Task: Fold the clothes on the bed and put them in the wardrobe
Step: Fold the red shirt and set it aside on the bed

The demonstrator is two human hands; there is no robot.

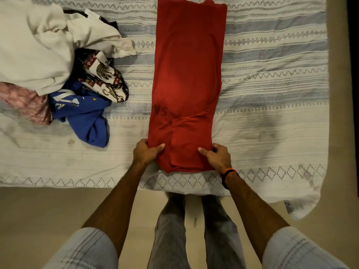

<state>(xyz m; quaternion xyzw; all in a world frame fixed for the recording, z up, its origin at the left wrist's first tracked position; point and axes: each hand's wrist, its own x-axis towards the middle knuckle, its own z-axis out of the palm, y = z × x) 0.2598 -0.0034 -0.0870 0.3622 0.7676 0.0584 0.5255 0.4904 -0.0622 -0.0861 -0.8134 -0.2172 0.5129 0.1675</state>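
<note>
Both hands, left hand and right hand, pinch the near corners of the red shirt lying lengthwise on the bed; I should lift evenly, keeping its edges square as I fold it away from me.

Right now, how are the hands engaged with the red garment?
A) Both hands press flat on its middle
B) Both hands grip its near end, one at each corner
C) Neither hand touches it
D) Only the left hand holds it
B: the left hand and the right hand each pinch a near corner of the long, narrow-folded red garment on the bed.
</note>
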